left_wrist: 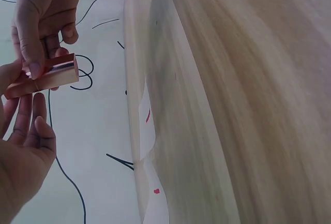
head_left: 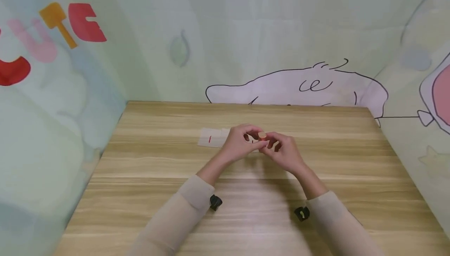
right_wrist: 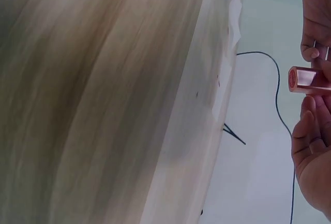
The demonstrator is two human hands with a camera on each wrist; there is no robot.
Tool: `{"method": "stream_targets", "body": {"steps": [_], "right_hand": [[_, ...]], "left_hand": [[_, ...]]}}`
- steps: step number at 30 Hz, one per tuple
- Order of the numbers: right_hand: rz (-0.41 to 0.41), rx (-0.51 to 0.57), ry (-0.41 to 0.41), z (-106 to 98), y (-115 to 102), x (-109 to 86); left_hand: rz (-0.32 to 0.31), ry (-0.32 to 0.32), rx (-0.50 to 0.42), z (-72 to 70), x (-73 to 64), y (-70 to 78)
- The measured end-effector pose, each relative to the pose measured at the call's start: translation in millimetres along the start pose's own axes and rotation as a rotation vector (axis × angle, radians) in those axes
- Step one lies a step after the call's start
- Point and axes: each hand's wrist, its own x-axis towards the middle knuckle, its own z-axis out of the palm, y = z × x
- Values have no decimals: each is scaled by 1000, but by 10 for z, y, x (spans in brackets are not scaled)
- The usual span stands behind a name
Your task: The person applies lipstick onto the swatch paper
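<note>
Both hands meet above the far part of the table around a shiny copper-red lipstick tube [head_left: 262,135]. My left hand [head_left: 239,143] pinches it from the left with thumb and fingers, and my right hand [head_left: 284,151] pinches it from the right. In the left wrist view the tube [left_wrist: 56,75] looks whole, with a thin seam partway along. One squared end of the tube [right_wrist: 300,79] shows in the right wrist view; fingers cover the rest there. Behind the hands, white paper slips [head_left: 206,142] with red marks lie on the table, partly hidden.
The wood-grain table [head_left: 158,193] reaches a printed backdrop [head_left: 151,53] at its far edge, with more backdrop along both sides. Small black devices [head_left: 215,202] sit at the cuffs of the light sleeves [head_left: 175,217].
</note>
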Motion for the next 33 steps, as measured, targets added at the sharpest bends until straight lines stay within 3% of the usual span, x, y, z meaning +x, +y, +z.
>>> {"method": "stream_targets", "body": {"steps": [8,16,33], "right_hand": [[67,3,11,-108,142,15],[180,-3,-48,-128,381,48],[214,-20,-63,-103,589,41]], "left_hand": [[-30,-67,-22,153,204,-66],[-54,-144,49,219,377,-196],[-86,-190,4,436,454,-367]]}}
